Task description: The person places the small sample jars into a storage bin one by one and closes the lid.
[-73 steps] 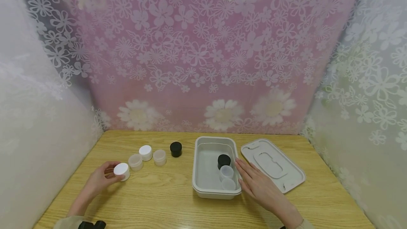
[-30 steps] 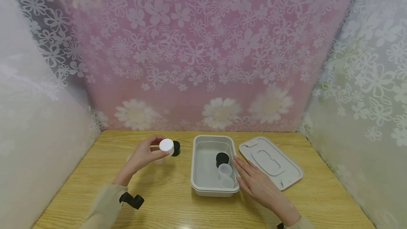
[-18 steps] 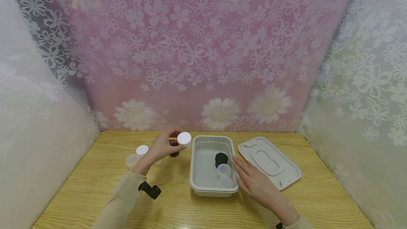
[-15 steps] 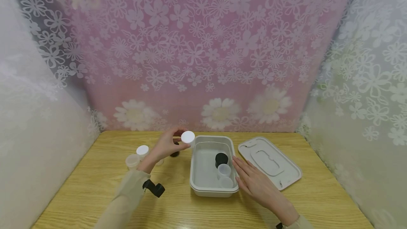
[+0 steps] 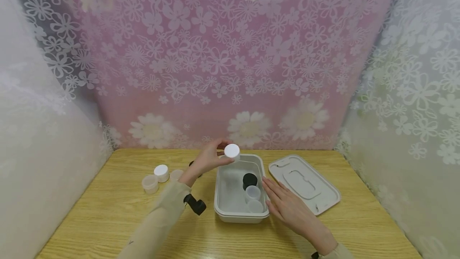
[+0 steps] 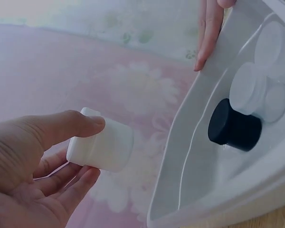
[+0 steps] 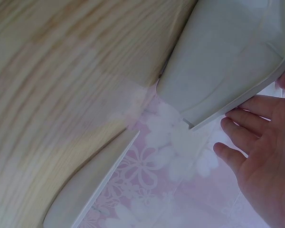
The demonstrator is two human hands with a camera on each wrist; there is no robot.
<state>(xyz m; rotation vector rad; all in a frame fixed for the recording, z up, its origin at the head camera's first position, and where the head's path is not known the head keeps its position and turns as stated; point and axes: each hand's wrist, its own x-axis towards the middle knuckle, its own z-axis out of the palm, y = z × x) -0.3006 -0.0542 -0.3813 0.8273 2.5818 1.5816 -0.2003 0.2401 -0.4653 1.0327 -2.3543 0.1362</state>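
In the head view my left hand (image 5: 210, 157) holds a white screw-top jar (image 5: 232, 152) over the far left corner of a pale grey plastic box (image 5: 223, 213). Thumb and fingers pinch the white jar (image 6: 107, 145) from either side in the left wrist view. Inside the box, along its right wall, stand a black jar (image 5: 250, 180) and two translucent jars (image 5: 253, 193). My right hand (image 5: 289, 207) lies with straight fingers against the box's right rim. The right wrist view shows those fingers (image 7: 256, 124) touching the rim from outside.
Left of the box on the wooden table (image 5: 108, 219) stand a white jar (image 5: 161, 173), a translucent jar (image 5: 150, 184), and another translucent jar (image 5: 176, 175) partly behind my left wrist. A black jar is mostly hidden by that hand. The grey box lid (image 5: 305, 183) lies to the right.
My left hand has picked up the white jar at the far left and carried it rightward, up and over the box. The right hand keeps its place on the rim.
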